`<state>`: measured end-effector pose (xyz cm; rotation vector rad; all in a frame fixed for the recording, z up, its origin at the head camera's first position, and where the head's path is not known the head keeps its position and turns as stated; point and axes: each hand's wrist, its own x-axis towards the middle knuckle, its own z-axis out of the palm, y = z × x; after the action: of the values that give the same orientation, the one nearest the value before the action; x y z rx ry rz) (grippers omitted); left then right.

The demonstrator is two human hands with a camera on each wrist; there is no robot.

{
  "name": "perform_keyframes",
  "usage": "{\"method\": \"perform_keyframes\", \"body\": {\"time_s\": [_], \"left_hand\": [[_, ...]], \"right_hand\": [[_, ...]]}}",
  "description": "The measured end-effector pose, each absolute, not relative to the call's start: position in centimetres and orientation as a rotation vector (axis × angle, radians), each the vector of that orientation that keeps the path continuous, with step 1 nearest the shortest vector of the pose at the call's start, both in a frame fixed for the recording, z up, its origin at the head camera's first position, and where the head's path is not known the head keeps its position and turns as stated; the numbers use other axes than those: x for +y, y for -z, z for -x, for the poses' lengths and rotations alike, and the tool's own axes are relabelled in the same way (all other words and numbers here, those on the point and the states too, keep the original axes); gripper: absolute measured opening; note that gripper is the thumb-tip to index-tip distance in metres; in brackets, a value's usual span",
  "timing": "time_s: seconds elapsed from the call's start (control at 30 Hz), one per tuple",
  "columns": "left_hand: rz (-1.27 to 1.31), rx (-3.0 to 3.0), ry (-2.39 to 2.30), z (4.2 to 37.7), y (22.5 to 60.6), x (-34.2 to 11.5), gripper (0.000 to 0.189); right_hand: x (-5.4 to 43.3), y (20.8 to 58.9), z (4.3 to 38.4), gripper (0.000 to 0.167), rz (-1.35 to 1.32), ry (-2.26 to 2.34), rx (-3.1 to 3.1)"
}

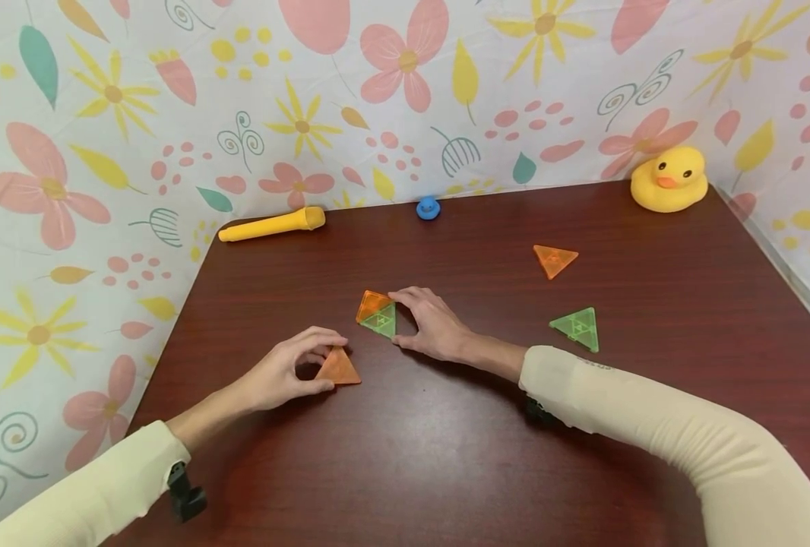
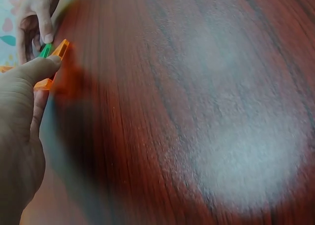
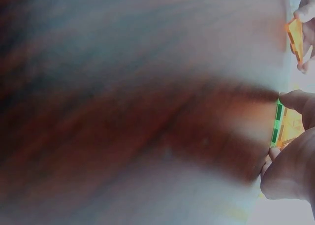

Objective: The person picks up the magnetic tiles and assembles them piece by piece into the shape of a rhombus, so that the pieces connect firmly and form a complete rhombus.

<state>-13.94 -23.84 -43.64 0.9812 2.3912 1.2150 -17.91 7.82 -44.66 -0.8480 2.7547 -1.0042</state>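
My left hand (image 1: 289,370) pinches an orange translucent triangle tile (image 1: 340,368) between thumb and fingers. In the left wrist view, that thumb lies on the orange tile's (image 2: 61,48) edge. Farther back, my right hand (image 1: 435,325) holds a green triangle tile (image 1: 382,323) by its corners, thumb at the near one and fingers at the far one. Against the green tile's far left side lies another orange tile (image 1: 372,303). The right wrist view shows the green tile's (image 3: 277,117) edge between thumb and fingers, with the left hand's orange tile (image 3: 295,38) apart from it.
To the right on the brown table (image 1: 419,456) lie a loose orange triangle (image 1: 555,260) and a loose green triangle (image 1: 580,328). Along the back edge are a yellow toy microphone (image 1: 271,225), a small blue duck (image 1: 428,207) and a larger yellow duck (image 1: 669,182), before a flowered cloth.
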Motion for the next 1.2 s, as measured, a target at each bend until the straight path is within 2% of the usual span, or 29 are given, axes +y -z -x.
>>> {"method": "perform_keyframes", "body": {"time_s": [0.6, 1.2], "left_hand": [[-0.654, 2.439, -1.442, 14.8, 44.6, -22.4, 0.05], [-0.625, 2.392, -1.536, 14.8, 45.2, -22.1, 0.056]], "right_hand": [[7.8, 44.7, 17.9, 0.078, 0.859, 1.002, 2.767], [7.8, 44.7, 17.8, 0.077, 0.847, 0.997, 2.767]]}}
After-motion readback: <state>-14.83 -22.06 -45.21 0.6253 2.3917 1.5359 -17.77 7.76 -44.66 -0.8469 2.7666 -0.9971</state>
